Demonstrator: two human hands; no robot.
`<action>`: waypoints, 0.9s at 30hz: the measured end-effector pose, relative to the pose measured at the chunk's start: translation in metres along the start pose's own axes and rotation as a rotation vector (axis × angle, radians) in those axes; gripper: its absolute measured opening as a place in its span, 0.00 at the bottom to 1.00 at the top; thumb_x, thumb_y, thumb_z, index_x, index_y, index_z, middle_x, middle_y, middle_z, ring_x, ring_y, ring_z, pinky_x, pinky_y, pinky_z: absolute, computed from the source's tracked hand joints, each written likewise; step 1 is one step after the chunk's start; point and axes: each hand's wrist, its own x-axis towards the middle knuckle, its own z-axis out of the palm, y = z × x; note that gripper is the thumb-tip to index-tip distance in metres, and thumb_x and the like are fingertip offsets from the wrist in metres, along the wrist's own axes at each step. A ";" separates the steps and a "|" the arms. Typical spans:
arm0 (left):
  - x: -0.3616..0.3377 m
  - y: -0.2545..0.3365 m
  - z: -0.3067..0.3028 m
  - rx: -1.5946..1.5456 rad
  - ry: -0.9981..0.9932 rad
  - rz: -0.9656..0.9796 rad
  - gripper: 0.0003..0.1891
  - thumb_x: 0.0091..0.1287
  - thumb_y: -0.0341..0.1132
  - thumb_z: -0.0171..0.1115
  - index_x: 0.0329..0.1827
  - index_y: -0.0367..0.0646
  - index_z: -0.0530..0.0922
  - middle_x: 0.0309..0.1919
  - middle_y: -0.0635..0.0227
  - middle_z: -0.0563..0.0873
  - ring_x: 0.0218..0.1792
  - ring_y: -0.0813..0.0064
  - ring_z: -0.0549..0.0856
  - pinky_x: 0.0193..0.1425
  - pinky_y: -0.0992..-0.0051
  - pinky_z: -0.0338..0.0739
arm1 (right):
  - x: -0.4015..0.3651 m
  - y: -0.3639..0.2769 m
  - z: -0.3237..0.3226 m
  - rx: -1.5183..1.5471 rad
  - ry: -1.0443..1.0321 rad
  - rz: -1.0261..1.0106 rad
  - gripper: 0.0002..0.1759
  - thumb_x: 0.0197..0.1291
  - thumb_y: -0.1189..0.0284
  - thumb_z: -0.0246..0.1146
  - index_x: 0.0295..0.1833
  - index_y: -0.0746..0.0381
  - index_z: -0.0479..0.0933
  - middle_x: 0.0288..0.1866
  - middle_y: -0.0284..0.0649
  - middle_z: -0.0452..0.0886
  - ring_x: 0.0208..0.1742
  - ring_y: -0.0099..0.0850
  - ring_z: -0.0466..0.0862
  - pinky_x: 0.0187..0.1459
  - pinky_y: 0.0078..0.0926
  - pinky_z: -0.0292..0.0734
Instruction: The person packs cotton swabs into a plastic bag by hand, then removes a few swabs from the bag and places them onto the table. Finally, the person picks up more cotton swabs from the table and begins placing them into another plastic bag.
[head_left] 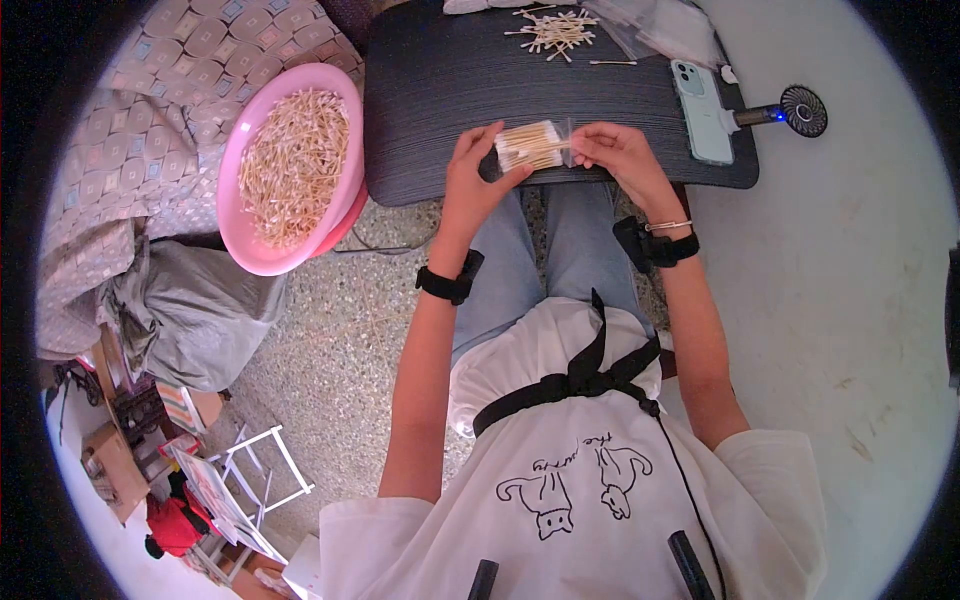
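Note:
My left hand [475, 177] and my right hand [622, 155] together hold a small clear bag of cotton swabs [532, 145] just above the near edge of a dark lap table [440, 90]. The left fingers pinch the bag's left end, and the right fingers pinch its open right end. A loose heap of cotton swabs [558, 30] lies at the far side of the table. A single swab [612, 63] rests beside that heap.
A pink basin [238, 170] full of swabs sits to the left on a patterned cushion. A phone [702, 110] and a small fan [802, 110] lie on the table's right end. Clear plastic bags [670, 25] are stacked at the far right.

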 end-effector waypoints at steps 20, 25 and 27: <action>-0.003 0.001 0.008 0.021 0.037 -0.015 0.33 0.48 0.40 0.74 0.58 0.39 0.74 0.52 0.57 0.77 0.53 0.62 0.77 0.59 0.68 0.70 | 0.002 -0.010 0.010 -0.341 0.077 -0.007 0.14 0.59 0.64 0.64 0.34 0.66 0.81 0.22 0.30 0.78 0.22 0.15 0.74 0.23 0.14 0.67; -0.004 0.004 0.009 0.023 0.023 -0.030 0.33 0.49 0.41 0.74 0.59 0.39 0.74 0.51 0.57 0.77 0.55 0.61 0.76 0.60 0.68 0.69 | 0.003 -0.007 0.004 -0.313 0.044 0.026 0.15 0.59 0.62 0.63 0.32 0.65 0.80 0.22 0.30 0.78 0.23 0.15 0.74 0.24 0.13 0.67; -0.005 0.005 0.010 0.028 0.018 -0.027 0.33 0.50 0.42 0.73 0.59 0.39 0.73 0.51 0.58 0.78 0.56 0.61 0.75 0.61 0.67 0.68 | 0.003 -0.006 0.003 -0.331 0.047 0.032 0.15 0.60 0.62 0.62 0.31 0.65 0.80 0.22 0.30 0.77 0.23 0.16 0.74 0.24 0.14 0.68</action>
